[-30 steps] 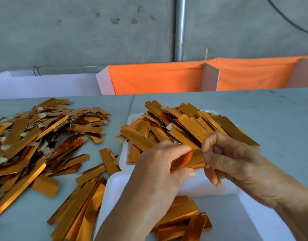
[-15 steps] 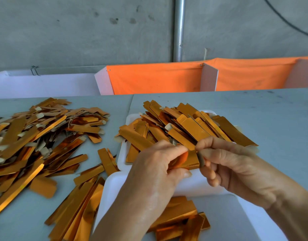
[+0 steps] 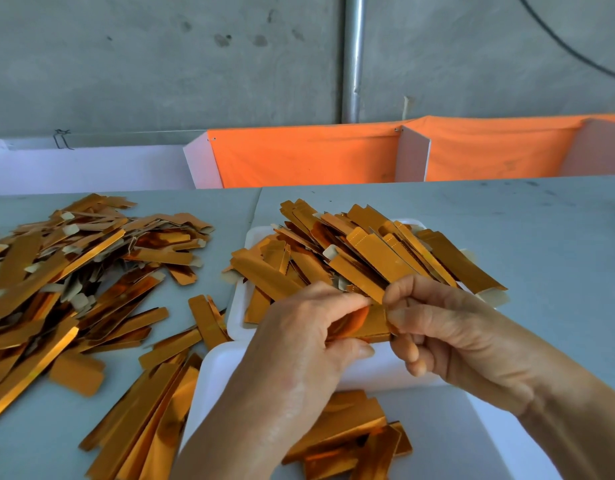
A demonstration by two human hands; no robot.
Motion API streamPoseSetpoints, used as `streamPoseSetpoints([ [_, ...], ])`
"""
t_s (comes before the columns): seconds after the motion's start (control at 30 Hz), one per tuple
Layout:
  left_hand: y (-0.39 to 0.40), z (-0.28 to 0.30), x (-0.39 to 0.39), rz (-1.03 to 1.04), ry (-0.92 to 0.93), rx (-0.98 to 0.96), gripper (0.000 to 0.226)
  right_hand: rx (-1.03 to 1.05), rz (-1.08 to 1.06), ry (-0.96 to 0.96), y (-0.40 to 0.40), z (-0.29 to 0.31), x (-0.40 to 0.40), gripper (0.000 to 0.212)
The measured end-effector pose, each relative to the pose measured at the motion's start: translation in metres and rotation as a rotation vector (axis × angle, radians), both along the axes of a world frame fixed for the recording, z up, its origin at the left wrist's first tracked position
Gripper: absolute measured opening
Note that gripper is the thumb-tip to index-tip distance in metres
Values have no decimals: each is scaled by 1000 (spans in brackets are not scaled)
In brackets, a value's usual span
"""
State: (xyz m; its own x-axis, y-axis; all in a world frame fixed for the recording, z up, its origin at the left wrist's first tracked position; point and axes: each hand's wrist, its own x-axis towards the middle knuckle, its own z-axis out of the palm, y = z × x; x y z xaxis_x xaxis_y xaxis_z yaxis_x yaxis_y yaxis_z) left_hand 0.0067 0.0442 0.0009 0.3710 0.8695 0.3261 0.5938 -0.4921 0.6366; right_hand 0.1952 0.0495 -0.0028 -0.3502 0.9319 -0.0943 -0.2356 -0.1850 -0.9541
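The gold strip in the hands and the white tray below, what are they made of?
The gold strip, pinched by the left hand and right hand, looks like thin card faced with mirror-like foil: it reflects highlights, and strips in the pile show dull beige ends. The white tray looks like matte foam or plastic, with a thick rounded rim.

There are two white trays [image 3: 212, 370], one left hand [image 3: 299, 341], one right hand [image 3: 458, 336], and gold strips [image 3: 379, 254] too many to count.

glossy gold-orange foil card strip [image 3: 365, 322]: shiny gold-orange, beige tabs | moulded foam tray [image 3: 236, 317]: white | fabric-covered partition [image 3: 306, 157]: orange | flat table top [image 3: 541, 237]: pale grey-blue
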Motion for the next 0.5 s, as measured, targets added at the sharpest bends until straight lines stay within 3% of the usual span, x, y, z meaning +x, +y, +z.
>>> streamPoseSetpoints([
  [0.5,-4,8,1,1,-19,-60,23,24,-83,-34,-1,-2,-4,21],
])
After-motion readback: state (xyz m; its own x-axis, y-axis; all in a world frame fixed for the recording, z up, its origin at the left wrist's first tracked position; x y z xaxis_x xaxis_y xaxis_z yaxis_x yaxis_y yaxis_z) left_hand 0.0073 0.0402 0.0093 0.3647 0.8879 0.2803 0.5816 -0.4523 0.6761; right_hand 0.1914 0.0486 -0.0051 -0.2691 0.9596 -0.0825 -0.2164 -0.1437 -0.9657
